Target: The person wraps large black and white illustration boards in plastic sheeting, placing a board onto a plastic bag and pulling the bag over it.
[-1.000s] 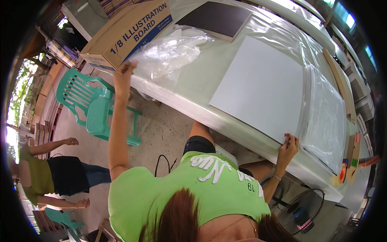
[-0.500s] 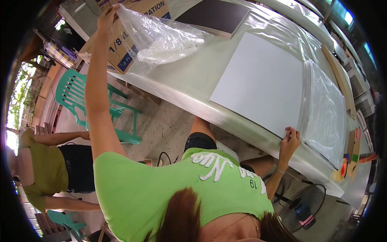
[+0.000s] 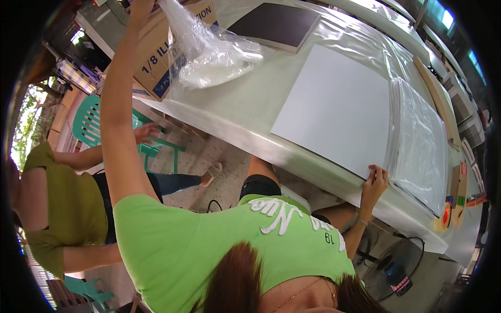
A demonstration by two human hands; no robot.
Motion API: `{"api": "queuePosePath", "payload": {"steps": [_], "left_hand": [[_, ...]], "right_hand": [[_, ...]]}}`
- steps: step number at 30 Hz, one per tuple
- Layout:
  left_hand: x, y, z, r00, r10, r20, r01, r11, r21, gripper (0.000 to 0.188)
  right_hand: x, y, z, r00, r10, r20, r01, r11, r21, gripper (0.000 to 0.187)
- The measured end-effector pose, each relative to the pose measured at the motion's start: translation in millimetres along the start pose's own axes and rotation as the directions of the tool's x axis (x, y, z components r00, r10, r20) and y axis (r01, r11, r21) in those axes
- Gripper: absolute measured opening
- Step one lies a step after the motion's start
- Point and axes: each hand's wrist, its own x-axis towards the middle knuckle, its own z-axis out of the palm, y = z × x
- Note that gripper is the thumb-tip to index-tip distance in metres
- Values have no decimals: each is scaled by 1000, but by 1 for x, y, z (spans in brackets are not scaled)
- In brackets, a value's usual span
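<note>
My left arm reaches up to the far left, where my left hand (image 3: 141, 7) is partly cut off by the upper edge of the picture. It is closed on the top of a crumpled clear plastic bag (image 3: 209, 65), which hangs down and spreads onto the table. My right hand (image 3: 374, 183) is at the near right corner of a large flat white board (image 3: 334, 109), its fingers bent around that corner. Just right of it lies a plastic-wrapped flat stack (image 3: 420, 146).
A printed cardboard box (image 3: 156, 65) stands behind the bag. A dark flat panel (image 3: 276, 23) lies at the back of the table (image 3: 229, 115). Tape rolls (image 3: 443, 216) sit at the right end. A fan (image 3: 394, 268), a green chair (image 3: 88, 120) and another person (image 3: 73, 208) are nearby.
My left hand has moved up toward the picture's edge, drawing the bag into a narrower, taller shape. My right hand stays put. The other person has come closer, one hand raised near the chair.
</note>
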Motion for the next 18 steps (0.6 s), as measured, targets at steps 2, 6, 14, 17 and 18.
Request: {"api": "queuePosePath", "payload": {"steps": [2, 6, 14, 17, 18], "left_hand": [[-2, 36, -14, 997, 54, -51, -55, 998, -26, 26], [-26, 88, -41, 991, 116, -60, -118, 993, -19, 24], [-107, 173, -39, 971, 171, 170, -164, 985, -52, 21], [-135, 212, -32, 944, 215, 250, -196, 975, -100, 20], [-146, 225, -28, 933, 233, 275, -207, 971, -119, 20]], "right_hand": [[-1, 0, 0, 1000, -1, -23, 1, 1000, -8, 9], [-3, -4, 3, 997, -36, -69, 34, 999, -30, 11], [3, -1, 1, 997, 75, 7, -75, 993, 94, 12], [28, -35, -1, 987, 106, 121, -141, 930, 339, 12], [38, -50, 0, 992, 40, 123, -86, 914, 397, 12]]}}
